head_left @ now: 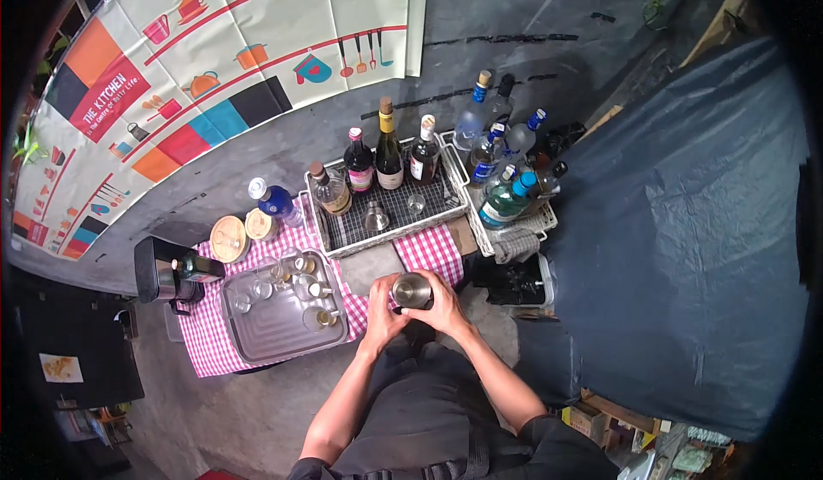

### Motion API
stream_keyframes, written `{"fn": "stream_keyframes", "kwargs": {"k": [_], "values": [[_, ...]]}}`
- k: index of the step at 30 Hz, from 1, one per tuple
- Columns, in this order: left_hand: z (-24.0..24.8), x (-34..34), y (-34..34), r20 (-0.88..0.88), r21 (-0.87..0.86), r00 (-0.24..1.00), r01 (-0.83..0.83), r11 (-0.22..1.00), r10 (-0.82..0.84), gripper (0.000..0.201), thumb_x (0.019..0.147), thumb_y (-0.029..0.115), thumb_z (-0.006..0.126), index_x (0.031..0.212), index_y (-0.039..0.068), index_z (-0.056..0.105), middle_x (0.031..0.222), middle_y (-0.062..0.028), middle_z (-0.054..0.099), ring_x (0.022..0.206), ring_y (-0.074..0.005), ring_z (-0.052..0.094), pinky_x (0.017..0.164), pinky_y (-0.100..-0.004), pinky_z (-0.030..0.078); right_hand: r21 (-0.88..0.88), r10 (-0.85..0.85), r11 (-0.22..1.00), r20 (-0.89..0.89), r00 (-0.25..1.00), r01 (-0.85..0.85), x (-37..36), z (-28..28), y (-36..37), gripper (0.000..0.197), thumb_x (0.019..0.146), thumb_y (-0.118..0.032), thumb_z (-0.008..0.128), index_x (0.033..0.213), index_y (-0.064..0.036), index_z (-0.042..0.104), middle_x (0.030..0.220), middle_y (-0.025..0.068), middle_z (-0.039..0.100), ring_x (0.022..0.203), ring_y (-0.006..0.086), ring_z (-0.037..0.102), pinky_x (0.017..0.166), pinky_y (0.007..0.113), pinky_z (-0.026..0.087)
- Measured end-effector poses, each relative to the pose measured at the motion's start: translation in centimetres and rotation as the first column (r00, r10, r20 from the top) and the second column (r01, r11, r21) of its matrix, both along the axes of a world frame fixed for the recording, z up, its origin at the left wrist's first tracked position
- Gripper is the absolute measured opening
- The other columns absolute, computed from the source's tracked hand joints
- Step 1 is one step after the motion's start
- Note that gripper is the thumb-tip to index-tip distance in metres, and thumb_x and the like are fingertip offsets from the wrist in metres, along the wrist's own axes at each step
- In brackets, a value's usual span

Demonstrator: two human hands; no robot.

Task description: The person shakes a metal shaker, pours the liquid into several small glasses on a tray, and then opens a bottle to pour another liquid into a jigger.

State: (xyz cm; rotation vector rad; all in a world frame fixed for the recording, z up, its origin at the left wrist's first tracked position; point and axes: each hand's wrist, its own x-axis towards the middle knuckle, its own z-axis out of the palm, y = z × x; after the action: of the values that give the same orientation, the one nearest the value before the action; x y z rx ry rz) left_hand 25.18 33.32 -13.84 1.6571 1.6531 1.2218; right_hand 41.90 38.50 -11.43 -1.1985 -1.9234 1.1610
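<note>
A metal cocktail shaker (pixel 412 289) is held out in front of my body, its round shiny end facing up. My left hand (pixel 383 310) wraps around its left side, and my right hand (pixel 444 310) grips the right side. The fingertips come close together at the near side, and the shaker's lower part is hidden by my hands. Just beyond it lie a grey board (pixel 370 267) and a pink checked cloth (pixel 431 253).
To the left, a grey tray (pixel 257 343) carries several small glasses. Behind, a white wire basket (pixel 411 227) holds bottles, a small metal jigger-like cup (pixel 375 217) and a small glass (pixel 417 202). More bottles crowd a second basket (pixel 536 223). A dark bin (pixel 523 285) stands at right.
</note>
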Motion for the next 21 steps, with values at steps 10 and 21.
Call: {"fn": "stream_keyframes", "kwargs": {"k": [10, 21], "values": [[-0.7, -0.2, 6.1, 0.004, -0.006, 0.999, -0.039, 0.999, 0.039, 0.077, 0.059, 0.004, 0.08, 0.132, 0.006, 0.053, 0.125, -0.0174, 0.059, 0.119, -0.0397, 0.056, 0.102, -0.0472, 0.047, -0.011, 0.035, 0.999, 0.032, 0.999, -0.035, -0.3, -0.6, 6.6, 0.085, 0.066, -0.021, 0.092, 0.139, -0.0059, 0.051, 0.13, 0.0154, 0.061, 0.123, 0.0322, 0.061, 0.104, 0.042, 0.049], [0.7, -2.1, 9.6, 0.148, -0.061, 0.981, -0.115, 0.991, 0.123, 0.08, 0.059, 0.005, 0.082, 0.132, 0.005, 0.051, 0.125, -0.0178, 0.059, 0.119, -0.0388, 0.055, 0.102, -0.0475, 0.045, -0.262, -0.031, 0.965, -0.139, 0.99, -0.007, 0.2, -1.0, 11.9, 0.078, 0.079, -0.017, 0.088, 0.145, -0.0061, 0.047, 0.131, 0.0088, 0.062, 0.09, 0.0119, 0.063, 0.072, 0.026, 0.053]]}}
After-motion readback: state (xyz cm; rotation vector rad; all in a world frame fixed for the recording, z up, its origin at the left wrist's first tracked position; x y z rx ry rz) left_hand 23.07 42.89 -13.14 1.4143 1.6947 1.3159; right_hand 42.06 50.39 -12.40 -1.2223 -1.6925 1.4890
